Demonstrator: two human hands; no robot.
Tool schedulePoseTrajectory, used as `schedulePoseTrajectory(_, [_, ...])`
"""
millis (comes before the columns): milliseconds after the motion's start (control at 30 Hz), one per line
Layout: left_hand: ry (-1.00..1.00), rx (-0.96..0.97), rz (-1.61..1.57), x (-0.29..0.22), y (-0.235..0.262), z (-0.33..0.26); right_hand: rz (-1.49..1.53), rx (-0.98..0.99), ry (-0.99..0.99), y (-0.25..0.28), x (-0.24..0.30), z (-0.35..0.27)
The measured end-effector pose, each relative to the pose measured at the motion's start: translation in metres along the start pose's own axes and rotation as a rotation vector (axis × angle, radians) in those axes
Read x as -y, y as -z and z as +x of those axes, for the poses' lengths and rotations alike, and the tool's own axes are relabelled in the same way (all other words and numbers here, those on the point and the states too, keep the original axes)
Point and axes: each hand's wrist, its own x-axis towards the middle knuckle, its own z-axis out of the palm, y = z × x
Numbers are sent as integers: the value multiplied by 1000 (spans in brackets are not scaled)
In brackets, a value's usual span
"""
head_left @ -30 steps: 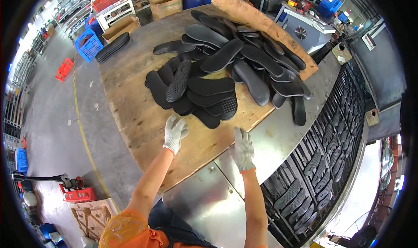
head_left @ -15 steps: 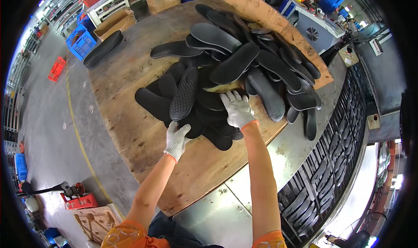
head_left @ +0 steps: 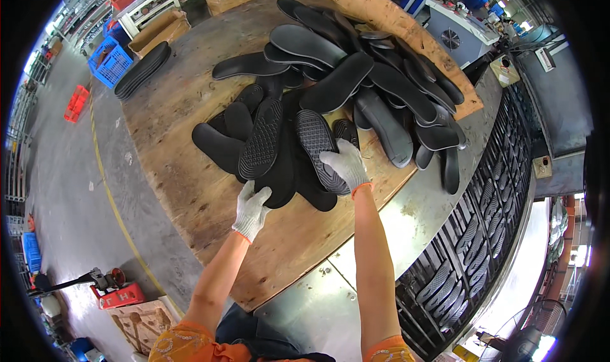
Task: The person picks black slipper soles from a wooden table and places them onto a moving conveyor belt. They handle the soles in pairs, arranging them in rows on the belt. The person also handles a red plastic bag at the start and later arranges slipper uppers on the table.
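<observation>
Black shoe insoles lie in a loose heap on a wooden board (head_left: 190, 193) before me. In a white knit glove, my right hand (head_left: 347, 163) grips a black insole (head_left: 316, 139) by its right edge, thumb across its ridged underside. My left hand (head_left: 251, 209), gloved alike, is closed at the near end of a smooth dark insole (head_left: 283, 171); its fingertips are partly hidden there. Just above that hand rests another insole (head_left: 260, 143), textured face up. Behind them the larger pile (head_left: 340, 82) of smooth insoles reaches toward the board's far right.
A neat insole stack (head_left: 145, 69) sits at the board's far left edge. Along the right runs a black slatted rack (head_left: 467, 251) carrying patterned insoles. Blue crate (head_left: 111, 63) and red crate (head_left: 77, 103) stand on the left floor. A raised wooden edge (head_left: 406, 41) borders the back.
My right hand has taken hold of an insole from the near heap, and its ridged side now shows. My left hand stays by the heap's near edge.
</observation>
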Motion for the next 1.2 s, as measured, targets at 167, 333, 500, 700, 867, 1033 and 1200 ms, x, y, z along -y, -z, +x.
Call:
schedulePoseTrajectory(167, [73, 137, -238, 6, 13, -26, 534, 21, -46, -20, -6, -60])
schedulePoseTrajectory(333, [374, 267, -341, 22, 27, -63, 1632, 252, -283, -60, -43, -143])
schedulePoseTrajectory(500, [830, 362, -613, 47, 48, -114, 1937, 445, -381, -111, -58, -193])
schedulePoseTrajectory(700, [808, 365, 236, 27, 38, -145, 1878, 439, -215, -123, -52, -231])
schedulePoseTrajectory(867, [-312, -1, 1395, -14, 37, -78, 1702, 267, -319, -125, -84, -252])
schedulePoseTrajectory(1033, [-573, -325, 1571, -64, 7, -13, 1905, 221, -319, -122, -93, -282])
schedulePoseTrajectory(1200, [-453, -119, 1320, -50, 42, 16, 1935, 170, -282, -118, -96, -300])
